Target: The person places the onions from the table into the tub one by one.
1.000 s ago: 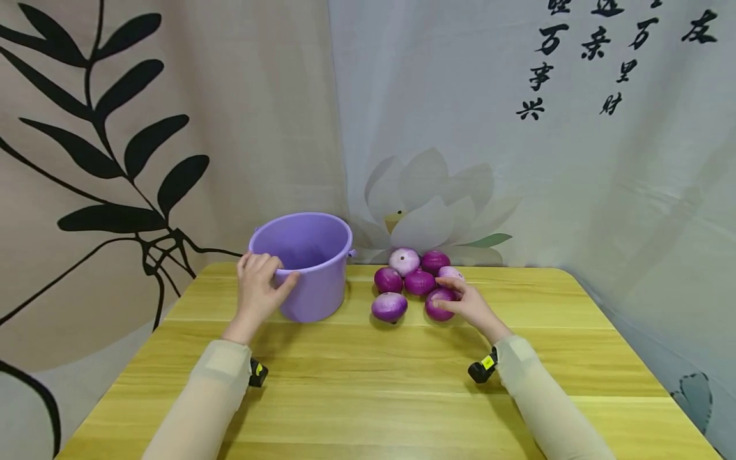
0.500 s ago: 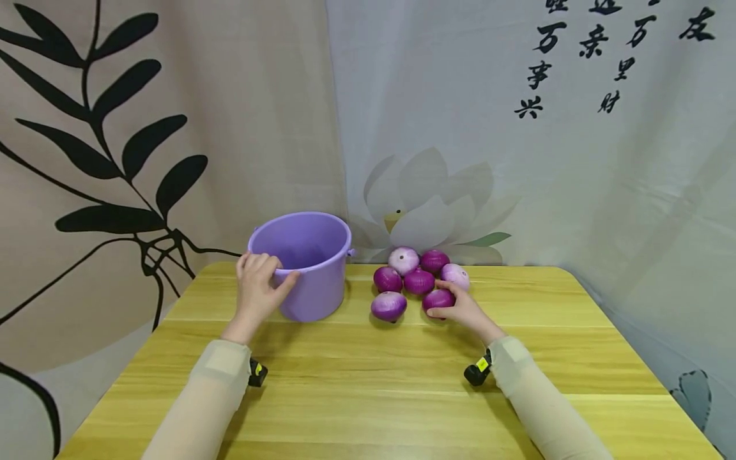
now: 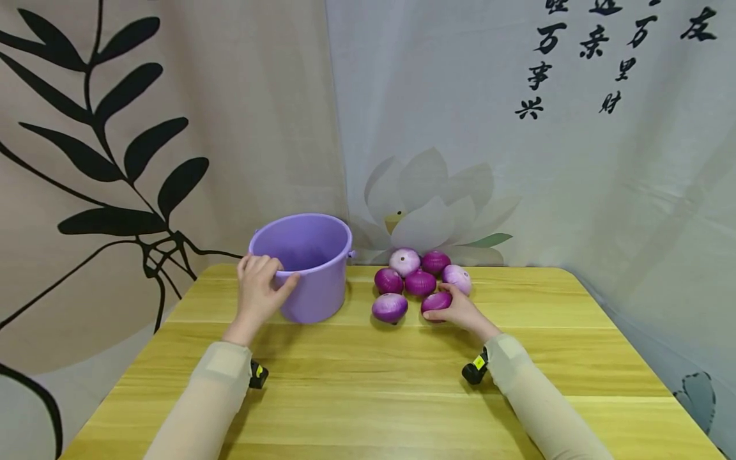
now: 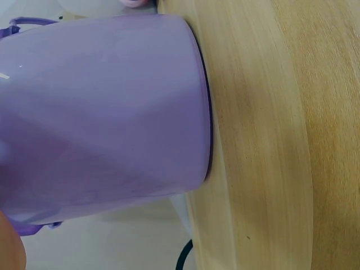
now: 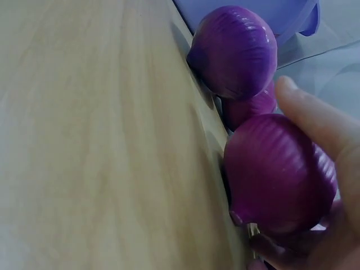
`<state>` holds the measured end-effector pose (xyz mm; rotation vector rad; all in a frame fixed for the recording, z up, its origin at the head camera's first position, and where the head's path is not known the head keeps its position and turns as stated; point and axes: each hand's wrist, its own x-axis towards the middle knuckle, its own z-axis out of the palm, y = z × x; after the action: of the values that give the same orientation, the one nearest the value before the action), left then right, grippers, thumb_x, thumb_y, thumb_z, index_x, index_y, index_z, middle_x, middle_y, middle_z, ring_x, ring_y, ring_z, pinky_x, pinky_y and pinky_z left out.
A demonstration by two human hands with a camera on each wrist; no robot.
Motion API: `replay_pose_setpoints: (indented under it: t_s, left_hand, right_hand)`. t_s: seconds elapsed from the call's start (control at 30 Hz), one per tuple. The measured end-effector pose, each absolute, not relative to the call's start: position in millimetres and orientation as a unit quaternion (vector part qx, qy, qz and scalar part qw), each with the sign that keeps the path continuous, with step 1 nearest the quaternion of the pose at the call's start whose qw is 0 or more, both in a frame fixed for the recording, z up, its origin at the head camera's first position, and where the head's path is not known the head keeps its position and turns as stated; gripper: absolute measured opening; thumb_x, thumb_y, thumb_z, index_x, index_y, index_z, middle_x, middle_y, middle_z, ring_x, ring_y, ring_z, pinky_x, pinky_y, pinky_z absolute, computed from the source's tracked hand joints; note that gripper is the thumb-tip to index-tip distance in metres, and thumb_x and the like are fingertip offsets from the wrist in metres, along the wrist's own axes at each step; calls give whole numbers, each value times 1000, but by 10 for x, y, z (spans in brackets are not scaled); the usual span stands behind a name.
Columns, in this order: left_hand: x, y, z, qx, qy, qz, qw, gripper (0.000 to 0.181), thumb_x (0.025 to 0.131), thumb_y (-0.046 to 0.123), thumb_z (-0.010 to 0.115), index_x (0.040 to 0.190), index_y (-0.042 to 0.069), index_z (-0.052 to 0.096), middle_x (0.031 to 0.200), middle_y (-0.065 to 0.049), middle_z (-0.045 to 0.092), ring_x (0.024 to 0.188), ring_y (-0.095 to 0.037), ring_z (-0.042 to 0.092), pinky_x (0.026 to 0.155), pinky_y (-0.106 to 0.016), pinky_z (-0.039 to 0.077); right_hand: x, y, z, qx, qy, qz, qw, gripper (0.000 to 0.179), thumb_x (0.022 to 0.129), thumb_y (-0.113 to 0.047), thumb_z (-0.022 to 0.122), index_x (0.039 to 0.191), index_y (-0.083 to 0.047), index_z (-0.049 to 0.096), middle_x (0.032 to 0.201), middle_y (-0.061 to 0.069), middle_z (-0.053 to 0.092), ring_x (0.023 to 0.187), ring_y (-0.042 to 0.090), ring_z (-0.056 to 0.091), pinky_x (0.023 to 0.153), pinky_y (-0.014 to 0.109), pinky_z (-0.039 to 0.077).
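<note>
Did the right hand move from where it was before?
Yes, a little: the right hand has shifted left in the head view, nearer the purple bucket, which stayed put.

Head view looks forward and down; close, sideways-tipped wrist views share the bucket (image 4: 112,107)

On the left wrist feed, I see a purple bucket (image 4: 112,107) filling much of the left half, turned sideways in my view, its base meeting the wooden bench (image 4: 259,135) along a thin dark shadow. I make out a small purple fitting (image 4: 35,21) at upper left. In the lower left corner I get only a rounded bit of the left grip (image 4: 10,247), a bare hand. Beyond are a pale backdrop (image 4: 124,236), a dark curved stripe (image 4: 183,256) and, cut off up top, a pink rounded thing (image 4: 134,2).
</note>
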<state>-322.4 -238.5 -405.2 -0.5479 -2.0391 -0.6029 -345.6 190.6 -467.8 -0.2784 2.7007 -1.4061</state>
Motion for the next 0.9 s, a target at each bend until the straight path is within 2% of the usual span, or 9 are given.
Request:
replay_pose_setpoints:
  t_s: [0.23,0.53,0.9]
  left_hand:
    - [-3218,-2363,-4053,-224,-826,-245,457,55,90,63,48,71,11,47,69,-1,41,75,-29,43,101,-61,21]
    - [-3209,-2351,-4040,-222,-826,-246,456,55,90,62,49,71,10,47,69,-2,42,76,-29,44,100,-61,20]
    - [-3201,-2353,-4033,-223,-826,-246,456,52,89,59,51,71,10,47,68,0,40,75,-29,43,100,-62,21]
  right_hand:
    - [-3431,1914,-4679,-96,883,-456,45,97,72,-28,86,143,6,29,135,29,46,122,39,49,104,48,36]
    - [-3408,1901,-4711,-85,875,-476,22,88,69,-23,88,136,6,38,127,27,52,115,38,54,100,47,40]
    - [-3373,1976,-4742,-71,846,-528,11,86,71,-19,86,140,1,38,131,28,49,116,41,53,98,49,42]
